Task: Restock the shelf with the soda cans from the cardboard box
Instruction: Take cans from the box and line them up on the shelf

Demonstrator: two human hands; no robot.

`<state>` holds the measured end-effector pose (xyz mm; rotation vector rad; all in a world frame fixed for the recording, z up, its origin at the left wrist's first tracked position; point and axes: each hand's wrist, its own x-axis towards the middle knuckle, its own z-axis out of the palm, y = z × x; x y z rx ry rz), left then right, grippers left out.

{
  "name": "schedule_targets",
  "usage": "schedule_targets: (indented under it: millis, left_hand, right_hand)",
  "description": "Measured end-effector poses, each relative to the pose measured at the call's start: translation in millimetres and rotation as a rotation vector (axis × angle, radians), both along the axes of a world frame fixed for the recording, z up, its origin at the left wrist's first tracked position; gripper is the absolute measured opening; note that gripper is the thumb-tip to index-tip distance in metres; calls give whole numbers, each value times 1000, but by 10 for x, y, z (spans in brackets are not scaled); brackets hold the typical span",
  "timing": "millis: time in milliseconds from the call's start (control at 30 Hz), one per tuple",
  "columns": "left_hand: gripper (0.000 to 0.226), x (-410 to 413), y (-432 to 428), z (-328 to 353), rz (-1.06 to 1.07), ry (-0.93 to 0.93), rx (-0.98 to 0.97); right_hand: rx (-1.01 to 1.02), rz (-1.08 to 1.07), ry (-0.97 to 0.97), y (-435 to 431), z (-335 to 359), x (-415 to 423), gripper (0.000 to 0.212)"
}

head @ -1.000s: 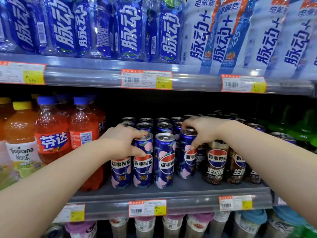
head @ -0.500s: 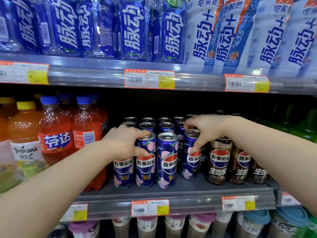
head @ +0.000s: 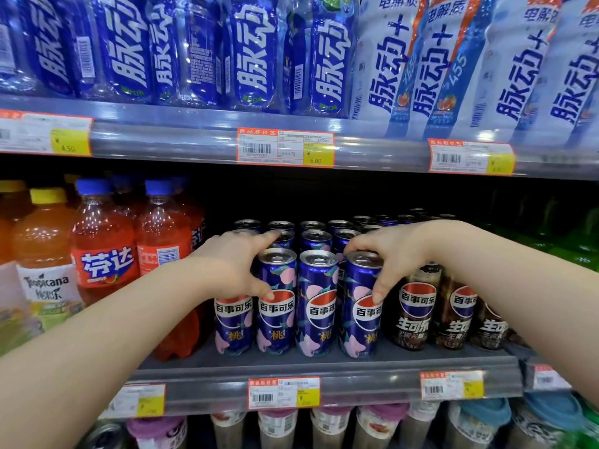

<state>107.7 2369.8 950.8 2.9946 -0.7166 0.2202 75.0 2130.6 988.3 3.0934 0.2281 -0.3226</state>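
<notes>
On the shelf (head: 324,362), left hand (head: 233,264) grips one blue can (head: 275,322), right hand (head: 389,254) the rightmost can (head: 359,322).

Blue soda cans (head: 316,303), pink peaches

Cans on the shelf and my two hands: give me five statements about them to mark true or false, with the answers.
1. The right hand grips the rightmost blue can of the front row. True.
2. The blue cans lie on their sides. False: they stand upright.
3. Red bottles stand left of the blue cans. True.
4. The brown cans stand left of the blue cans. False: they stand to their right.
5. The left hand touches nothing. False: it grips the second blue can from the left in the front row.
</notes>
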Motion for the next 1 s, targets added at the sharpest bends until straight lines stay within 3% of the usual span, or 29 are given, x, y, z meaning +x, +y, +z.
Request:
schedule_targets:
  millis: [167, 300, 1000]
  left_hand:
    - [91, 3, 83, 74, 93, -78, 230]
    - [80, 7, 111, 89, 77, -35, 190]
    - [86, 74, 130, 80, 28, 41, 147]
  right_hand:
    - [-24, 16, -47, 7, -17, -7, 76]
    - [-29, 39, -52, -1, -21, 17, 77]
    - [-39, 20, -29, -9, -49, 75, 82]
